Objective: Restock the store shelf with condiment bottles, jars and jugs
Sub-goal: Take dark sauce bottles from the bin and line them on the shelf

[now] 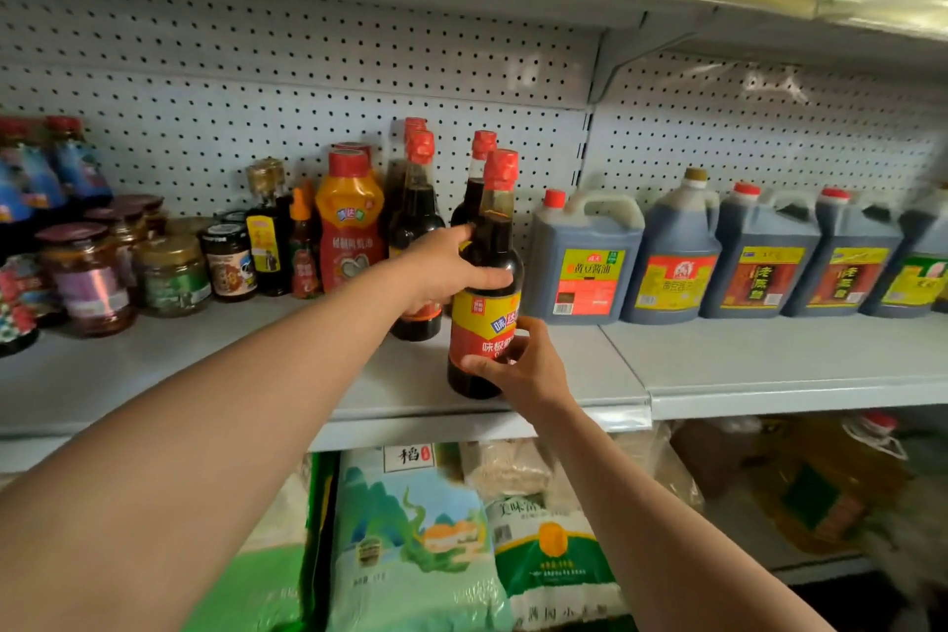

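Observation:
A dark soy sauce bottle (490,241) with a red cap and a yellow-red label stands near the front edge of the grey shelf (769,364). My left hand (443,267) grips its shoulder from the left, thumb across the front. My right hand (518,364) holds its lower body from the right, fingers curled round the label. Three like bottles (418,216) stand just behind it. An orange squeeze bottle (350,221) is to their left.
Several jars (172,272) and small bottles fill the shelf's left part. A row of dark jugs (585,257) with handles lines the right part, with bare shelf in front. Rice bags (415,539) lie on the shelf below. Another shelf hangs overhead.

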Motion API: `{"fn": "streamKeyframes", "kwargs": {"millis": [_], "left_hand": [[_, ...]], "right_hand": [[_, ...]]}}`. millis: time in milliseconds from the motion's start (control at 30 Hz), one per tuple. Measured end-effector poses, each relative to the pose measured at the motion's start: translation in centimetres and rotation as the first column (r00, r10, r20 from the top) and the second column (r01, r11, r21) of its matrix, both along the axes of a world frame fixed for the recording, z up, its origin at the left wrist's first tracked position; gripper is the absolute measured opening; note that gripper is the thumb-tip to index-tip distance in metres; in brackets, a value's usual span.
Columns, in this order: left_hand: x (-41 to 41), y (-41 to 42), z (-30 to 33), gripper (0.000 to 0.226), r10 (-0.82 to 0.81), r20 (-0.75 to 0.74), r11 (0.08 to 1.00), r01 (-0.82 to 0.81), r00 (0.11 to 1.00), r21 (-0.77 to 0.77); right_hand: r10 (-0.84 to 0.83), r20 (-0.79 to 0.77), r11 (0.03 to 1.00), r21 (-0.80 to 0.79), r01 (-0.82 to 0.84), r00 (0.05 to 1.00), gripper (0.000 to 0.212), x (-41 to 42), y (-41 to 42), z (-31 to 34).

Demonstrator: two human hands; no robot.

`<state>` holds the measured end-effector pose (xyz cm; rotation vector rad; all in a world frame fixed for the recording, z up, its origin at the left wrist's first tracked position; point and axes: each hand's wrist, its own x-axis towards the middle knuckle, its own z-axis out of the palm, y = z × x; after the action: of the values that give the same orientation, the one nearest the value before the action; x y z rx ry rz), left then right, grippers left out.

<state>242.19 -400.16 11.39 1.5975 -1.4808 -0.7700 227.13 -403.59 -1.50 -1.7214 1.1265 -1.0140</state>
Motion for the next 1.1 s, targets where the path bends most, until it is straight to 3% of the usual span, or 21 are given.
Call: {"fn": "streamKeyframes", "kwargs": {"millis": [167,500,733,900,1100], "left_hand": [[2.2,-2.9,0.0,0.085,0.064,0.159,0.997,-0.057,0.985,-0.046],[3.4,-4.7,-0.1,0.06,0.053,0.201,0.997,-0.039,0.978,-0.069],[2.4,-3.3,0.2,0.065,0.113,0.276,0.991,-0.087,0.955,-0.105],[0.7,-0.6,-1.3,0.063,0.34,0.149,0.929,-0.307,0.929,-0.207],[0.4,6.8,-5.8,0.064,0.412,0.097,0.91,-0.404,0.906,-0.093]], "right_hand": [[-0.086,-0.053,0.996,-0.029,0.085,0.995,0.075,2.4,-1.6,0.4],[-0.227,-0.067,0.974,-0.034,0.225,0.972,0.082,5.1,-2.9,0.1],[-0.183,-0.097,0.983,0.015,0.185,0.978,0.073,3.9,-1.7,0.2],[-0.227,-0.118,0.972,0.034,0.232,0.967,0.081,1.2,1.5,0.5],[-0.193,-0.185,0.976,0.067,0.208,0.964,0.074,-3.0,6.3,0.5]]}}
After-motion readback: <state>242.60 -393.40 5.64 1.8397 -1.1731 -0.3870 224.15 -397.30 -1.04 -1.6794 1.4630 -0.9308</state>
